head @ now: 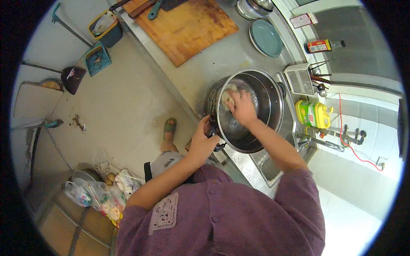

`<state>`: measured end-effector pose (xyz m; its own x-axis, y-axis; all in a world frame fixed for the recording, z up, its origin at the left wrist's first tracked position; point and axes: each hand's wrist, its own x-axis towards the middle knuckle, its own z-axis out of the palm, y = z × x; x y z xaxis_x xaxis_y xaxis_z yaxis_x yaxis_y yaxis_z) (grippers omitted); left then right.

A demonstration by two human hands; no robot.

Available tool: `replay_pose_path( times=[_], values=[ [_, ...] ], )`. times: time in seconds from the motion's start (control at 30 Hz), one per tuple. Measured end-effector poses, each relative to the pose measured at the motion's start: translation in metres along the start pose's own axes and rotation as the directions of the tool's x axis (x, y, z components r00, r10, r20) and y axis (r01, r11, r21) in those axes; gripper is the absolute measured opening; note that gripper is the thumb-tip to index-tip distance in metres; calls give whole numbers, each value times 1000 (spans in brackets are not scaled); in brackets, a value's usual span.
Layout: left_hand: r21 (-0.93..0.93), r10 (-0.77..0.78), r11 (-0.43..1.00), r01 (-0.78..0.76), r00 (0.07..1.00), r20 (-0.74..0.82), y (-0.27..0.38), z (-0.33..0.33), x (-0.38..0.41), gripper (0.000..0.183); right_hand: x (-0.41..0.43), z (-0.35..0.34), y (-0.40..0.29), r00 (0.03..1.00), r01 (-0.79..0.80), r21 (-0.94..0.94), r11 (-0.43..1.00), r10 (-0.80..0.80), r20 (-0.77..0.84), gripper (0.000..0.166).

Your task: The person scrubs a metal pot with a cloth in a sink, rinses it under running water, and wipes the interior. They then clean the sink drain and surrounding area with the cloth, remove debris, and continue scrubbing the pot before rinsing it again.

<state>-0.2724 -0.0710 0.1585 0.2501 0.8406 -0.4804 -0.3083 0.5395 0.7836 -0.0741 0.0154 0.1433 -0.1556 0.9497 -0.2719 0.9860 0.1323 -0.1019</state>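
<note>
A large, deep metal pot (270, 124) with black side handles is tilted on its side, its mouth facing me. My left hand (203, 139) grips the near handle (219, 147) at the rim. Inside the pot, my right hand (241, 105) presses a pale, crumpled cloth or pad (230, 96) against the inner surface; its exact kind is unclear. The fingers partly cover the pad. The pot rests where the steel counter (208, 62) meets the sink (272, 171), hiding part of the basin.
A wooden cutting board (192, 28) with knives lies farther along the counter. Green plates (266, 38) and stacked metal bowls (254, 8) stand by the wall. A yellow detergent jug (314, 114) and the faucet (320, 142) are behind the sink. Plastic bags (96, 195) sit at lower left.
</note>
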Motion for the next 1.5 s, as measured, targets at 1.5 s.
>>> replay_pose_path(
  times=[1.5],
  values=[
    [757,410,605,-247,911,-30,58,32,27,48,11,30,-9,937,-74,75,994,95,-337,43]
  ],
)
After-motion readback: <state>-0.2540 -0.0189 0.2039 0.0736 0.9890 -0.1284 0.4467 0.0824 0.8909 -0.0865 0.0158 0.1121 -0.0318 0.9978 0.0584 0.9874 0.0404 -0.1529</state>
